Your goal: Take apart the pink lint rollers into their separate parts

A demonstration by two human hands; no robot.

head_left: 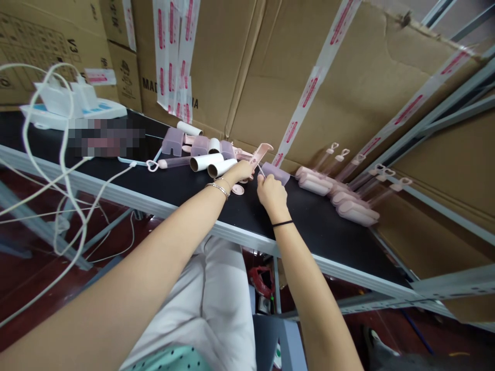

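Here, at the far left, we see white cables [38, 170] looping off the edge of the black counter [317, 226], with a white device [73, 105] standing on it behind them. Further along lie a few translucent purple caps [172, 141] and, just in front of them, white rolls [207, 162] on their sides, touching one another.

Next comes our left hand [240, 171], a bracelet [218, 189] on its wrist. Its grip is clamped on the lower end of a pink handle piece [260, 153], which tilts up and to the right, clear of the counter. A small pink disc [237, 189] lies flat just below this hand.

Our right hand [273, 195], with a black band [282, 223] round the wrist, sits just beside the left. Its grip is pinched together on a thin pale stick [260, 170] that points up toward the pink handle piece; we cannot tell whether the two touch. A lone purple cap [276, 172] rests on the counter right behind the knuckles.

To the right, well apart from both hands, pink rollers [340, 198] lie in a close row, and clear tubes [363, 167] with heart-shaped loops lean behind them against the taped cardboard boxes [367, 77] along the back of the counter.
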